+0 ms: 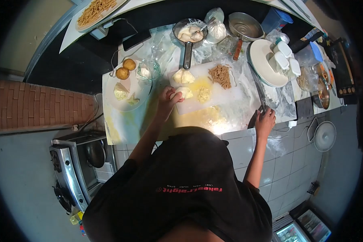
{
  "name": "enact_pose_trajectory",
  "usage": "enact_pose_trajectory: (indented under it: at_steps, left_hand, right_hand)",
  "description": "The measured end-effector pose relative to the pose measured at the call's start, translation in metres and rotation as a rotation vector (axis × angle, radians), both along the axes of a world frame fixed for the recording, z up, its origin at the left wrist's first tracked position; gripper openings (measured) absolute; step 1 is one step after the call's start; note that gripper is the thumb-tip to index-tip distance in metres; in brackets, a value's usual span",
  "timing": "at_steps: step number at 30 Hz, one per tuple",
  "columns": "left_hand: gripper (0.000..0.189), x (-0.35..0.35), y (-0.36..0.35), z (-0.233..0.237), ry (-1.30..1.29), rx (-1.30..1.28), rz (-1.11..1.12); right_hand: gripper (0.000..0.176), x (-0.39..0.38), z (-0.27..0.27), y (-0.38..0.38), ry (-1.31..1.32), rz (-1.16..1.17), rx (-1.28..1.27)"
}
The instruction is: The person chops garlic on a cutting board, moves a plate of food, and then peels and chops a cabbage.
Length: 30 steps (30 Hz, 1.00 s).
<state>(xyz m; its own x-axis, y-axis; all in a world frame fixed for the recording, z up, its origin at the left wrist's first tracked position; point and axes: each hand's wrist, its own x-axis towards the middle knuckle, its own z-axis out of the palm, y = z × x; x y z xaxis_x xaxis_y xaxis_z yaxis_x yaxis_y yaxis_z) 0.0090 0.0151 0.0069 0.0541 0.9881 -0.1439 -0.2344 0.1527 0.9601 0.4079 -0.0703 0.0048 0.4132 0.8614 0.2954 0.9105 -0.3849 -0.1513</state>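
My left hand (172,99) is closed around the edge of a pale yellow-white food piece (185,93) at the left side of the white cutting board (234,96). Just behind it lies a similar pale piece (183,76). Chopped yellow bits (203,94) sit to its right, and a pile of brown strips (220,77) is farther back. At the right, my right hand (266,116) has its fingers around the black handle of a long knife (261,92). The blade points away from me, beside the stacked white plates (267,64).
A plate (127,105) with round brown items and cut food stands left. Behind the board are a small pan (187,52), a larger pan (245,27) and plastic bags (216,30). White lidded tubs (282,60) sit on the plates at right.
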Motion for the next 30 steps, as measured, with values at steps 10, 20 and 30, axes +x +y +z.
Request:
enact_pose_trajectory:
  at_steps: [10, 20, 30]
  left_hand:
    - [0.026, -0.002, -0.001, -0.022, 0.296, 0.249, -0.018]
    - [0.026, -0.014, 0.000, -0.019, 0.438, 0.188, -0.054]
    - [0.024, -0.002, -0.002, -0.017, 0.701, 0.514, -0.079]
  right_hand:
    - [0.020, 0.002, -0.020, 0.024, 0.018, 0.052, -0.018]
    - [0.014, -0.071, 0.024, -0.056, 0.354, 0.011, -0.026]
    - [0.031, -0.199, 0.016, -0.098, 1.281, 0.049, -0.164]
